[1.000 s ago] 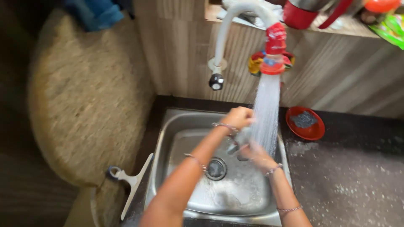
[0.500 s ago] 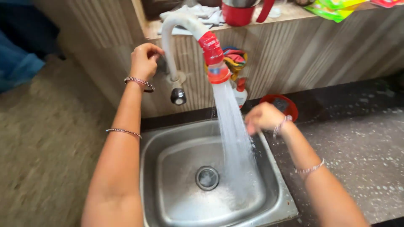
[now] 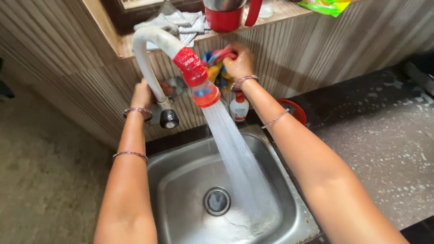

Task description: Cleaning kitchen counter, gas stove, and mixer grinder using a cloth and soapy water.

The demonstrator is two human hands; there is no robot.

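Left hand (image 3: 143,94) behind tap (image 3: 149,54) (running), right hand (image 3: 238,63) raised.

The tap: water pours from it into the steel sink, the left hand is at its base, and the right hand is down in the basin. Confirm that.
Not quite. In the head view the right hand is not in the basin: it is up at the wall, on the colourful scrubbers. The tap does run into the sink, with the left hand at its base.

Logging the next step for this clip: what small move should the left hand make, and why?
Probably turn the tap handle shut: the left hand rests at the base of the white curved tap, water pours into the steel sink with nothing under it, and the right hand is at the colourful cloths.
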